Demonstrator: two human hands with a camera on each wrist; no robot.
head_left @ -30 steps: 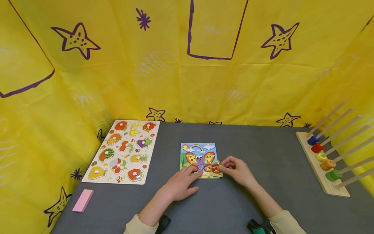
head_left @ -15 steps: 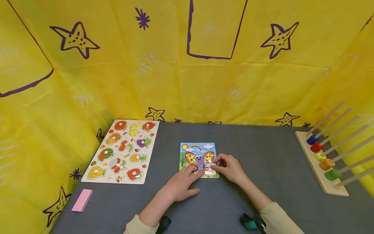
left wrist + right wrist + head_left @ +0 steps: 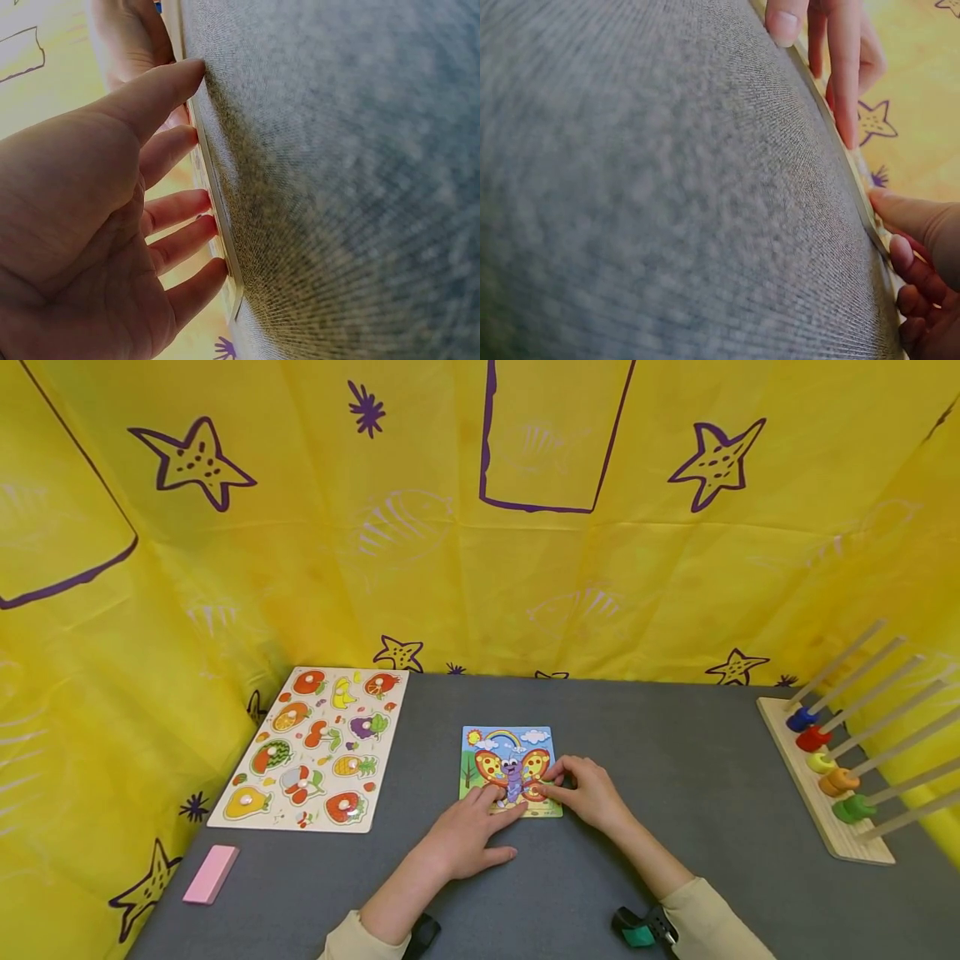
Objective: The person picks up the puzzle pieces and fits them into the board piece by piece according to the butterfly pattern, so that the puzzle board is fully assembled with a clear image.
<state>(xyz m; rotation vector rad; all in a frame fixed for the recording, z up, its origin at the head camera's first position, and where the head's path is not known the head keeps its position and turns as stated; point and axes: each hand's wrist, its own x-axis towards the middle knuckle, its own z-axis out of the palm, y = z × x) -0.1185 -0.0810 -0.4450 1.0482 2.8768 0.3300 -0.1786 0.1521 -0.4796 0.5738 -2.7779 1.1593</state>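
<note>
A square butterfly jigsaw puzzle (image 3: 469, 768) lies on the table in the middle of the head view. My left hand (image 3: 465, 835) rests extended fingertips on its lower left and centre, its thumb out on the tabletop. At the lower right wing, my right hand (image 3: 592, 793) holds a puzzle piece (image 3: 534, 793) by thumb and forefinger, flat with the picture around it. The left wrist view shows the left fingers (image 3: 184, 202) spread along the board's near edge. In the right wrist view, the right thumb (image 3: 907, 214) touches the board's top, with the other fingers curled beside its edge.
A fruit peg puzzle (image 3: 311, 747) lies to the left, with a pink block (image 3: 212, 874) nearer me. At the right stands a wooden peg rack (image 3: 825, 785) with coloured rings. Behind the grey table (image 3: 645, 727) hangs a yellow printed cloth (image 3: 420, 568).
My right hand has moved left with the puzzle piece, from overhanging the board's right edge to flat within the picture. The left hand has hardly moved.
</note>
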